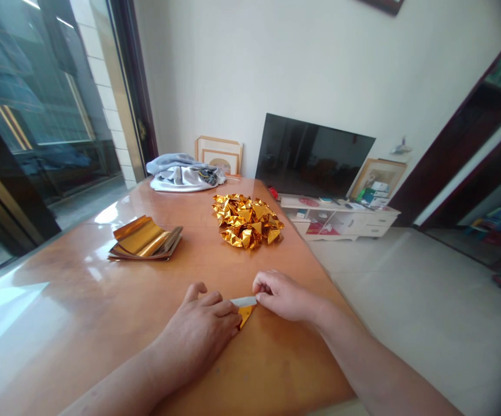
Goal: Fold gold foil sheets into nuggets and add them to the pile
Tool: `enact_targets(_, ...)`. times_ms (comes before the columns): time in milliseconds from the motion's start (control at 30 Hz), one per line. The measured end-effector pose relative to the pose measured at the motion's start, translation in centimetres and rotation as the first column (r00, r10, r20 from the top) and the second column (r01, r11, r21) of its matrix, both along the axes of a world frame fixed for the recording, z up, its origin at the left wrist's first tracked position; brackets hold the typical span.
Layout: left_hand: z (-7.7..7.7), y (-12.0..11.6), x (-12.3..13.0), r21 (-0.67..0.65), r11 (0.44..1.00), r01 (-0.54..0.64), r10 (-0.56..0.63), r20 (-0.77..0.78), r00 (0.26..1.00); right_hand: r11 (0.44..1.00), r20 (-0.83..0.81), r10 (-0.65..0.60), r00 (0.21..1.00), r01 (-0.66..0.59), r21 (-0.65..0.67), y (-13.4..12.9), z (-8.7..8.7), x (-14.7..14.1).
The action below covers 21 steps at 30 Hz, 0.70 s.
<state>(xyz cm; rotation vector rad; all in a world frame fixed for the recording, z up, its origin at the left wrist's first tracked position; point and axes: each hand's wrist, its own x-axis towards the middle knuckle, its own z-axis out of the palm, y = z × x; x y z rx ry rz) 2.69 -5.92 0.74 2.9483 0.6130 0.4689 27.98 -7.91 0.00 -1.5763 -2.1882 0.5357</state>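
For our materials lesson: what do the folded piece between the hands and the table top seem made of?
The folded piece looks like thin paper faced with gold-coloured foil: sharp creases, a bright metallic face, a pale silvery strip on top. The table top looks like varnished wood, orange-brown and glossy with window glare; grain unclear.

The left hand point(198, 335) is held palm down, with its fingers point(218, 306) pressed together. The right hand point(282, 296) is closed into a pinch beside it. The left forearm point(115, 381) and right forearm point(375, 370) are angled inward.
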Motion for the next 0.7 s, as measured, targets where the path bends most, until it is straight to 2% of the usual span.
enact_targets(233, 0.4, -0.4, 0.0, 0.002, 1.0, -0.014, 0.014, -0.028, 1.0, 0.999, 0.195, -0.012, 0.981, 0.003, 0.046, -1.2, 1.2, -1.5)
enact_targets(367, 0.5, -0.5, -0.1, 0.011, 1.0, -0.012, 0.013, -0.043, 0.999, 0.997, 0.263, -0.073, 0.962, 0.067, 0.03, -1.8, 1.5, -2.4)
enact_targets(567, 0.2, -0.4, -0.2, 0.016, 1.0, -0.017, 0.018, -0.034, 0.999, 0.987, 0.289, -0.161, 0.944, 0.152, 0.055, -2.4, 1.2, -3.2)
enact_targets(700, -0.1, -0.4, -0.2, 0.027, 1.0, -0.009, 0.009, -0.002, 1.0, 0.984, 0.265, -0.176, 0.948, 0.169, 0.053, -2.7, 0.8, -3.3)
